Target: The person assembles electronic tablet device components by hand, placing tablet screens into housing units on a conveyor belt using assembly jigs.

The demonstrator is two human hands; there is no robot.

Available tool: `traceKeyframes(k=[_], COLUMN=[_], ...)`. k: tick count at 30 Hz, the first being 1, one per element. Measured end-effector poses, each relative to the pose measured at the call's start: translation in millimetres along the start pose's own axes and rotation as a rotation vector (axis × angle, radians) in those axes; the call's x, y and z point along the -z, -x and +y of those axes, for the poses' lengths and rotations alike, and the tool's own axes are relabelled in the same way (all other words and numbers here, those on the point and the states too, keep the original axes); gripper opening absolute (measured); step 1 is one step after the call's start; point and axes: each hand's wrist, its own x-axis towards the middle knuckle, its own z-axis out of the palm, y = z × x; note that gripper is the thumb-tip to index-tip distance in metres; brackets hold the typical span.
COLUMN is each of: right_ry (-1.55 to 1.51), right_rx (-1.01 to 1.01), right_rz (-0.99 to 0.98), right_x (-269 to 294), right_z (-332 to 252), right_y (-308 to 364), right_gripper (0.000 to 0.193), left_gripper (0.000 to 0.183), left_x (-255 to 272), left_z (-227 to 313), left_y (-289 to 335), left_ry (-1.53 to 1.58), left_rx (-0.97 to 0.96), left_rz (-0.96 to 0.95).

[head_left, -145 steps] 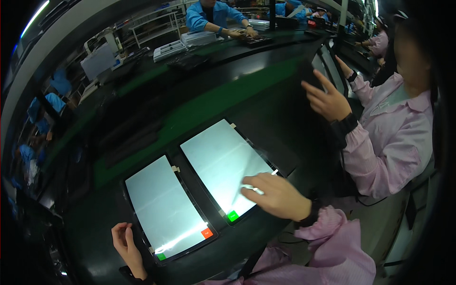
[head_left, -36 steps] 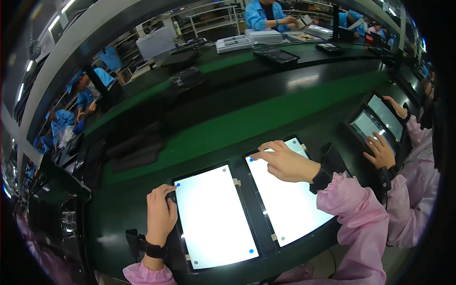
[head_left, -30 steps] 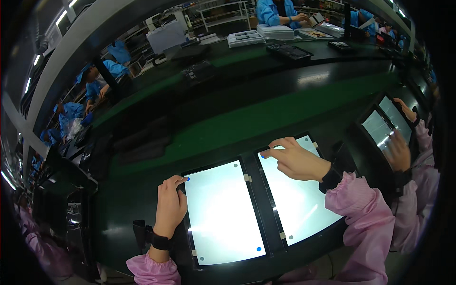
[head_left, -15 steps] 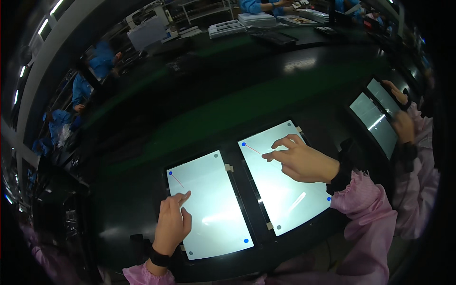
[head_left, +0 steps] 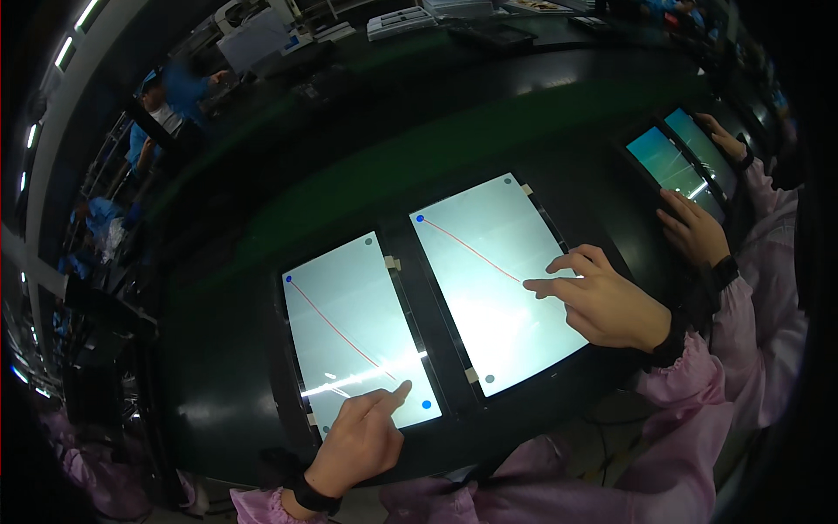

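Note:
Two lit white touchscreen tablets lie side by side on the dark table, each with dots at its corners. On the left tablet, a red line runs from the upper-left blue dot down to the index fingertip of my left hand, close to the lower-right blue dot. That hand holds nothing; its index finger is stretched out, the others bent. My right hand rests its index fingertip near the middle of the right tablet, at the end of a second red line. Its fingers are spread and empty, and it covers part of that screen's right side.
To the right, a co-worker's hands are at two more tablets with blue-green screens. Trays and boxes stand along the far edge of the table. People in blue work at the far left.
Both my hands have slid right and downward across the screens, and the red lines behind my fingertips have grown longer. The co-worker's screens turned from pale to blue-green. The view has shifted.

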Motion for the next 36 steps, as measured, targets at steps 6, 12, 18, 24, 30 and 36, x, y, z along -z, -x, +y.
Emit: traceKeyframes(k=[6, 12, 18, 24, 30, 36], right_ry=[0.017, 0.033, 0.043, 0.031, -0.008, 0.003], right_rx=[-0.019, -0.035, -0.091, -0.157, -0.164, -0.149], right_rz=[-0.015, 0.023, -0.033, -0.042, -0.017, -0.025], right_x=[6, 3, 8, 11, 11, 7], right_z=[-3, -5, -10, -12, -9, -8], right_y=[24, 44, 58, 73, 74, 76], right_gripper=[0.046, 0.046, 0.047, 0.05, 0.051, 0.051], left_gripper=[0.06, 0.061, 0.062, 0.063, 0.061, 0.061], left_x=[-3, -5, -3, -2, -5, -6], left_z=[13, 17, 16, 19, 24, 23], left_y=[3, 7, 10, 6, 6, 9], left_ry=[-0.016, -0.066, -0.163, -0.144, -0.092, -0.149], left_rx=[-0.009, -0.011, -0.034, -0.036, -0.068, -0.051], left_rz=[-0.026, -0.032, -0.067, -0.078, -0.074, -0.072])
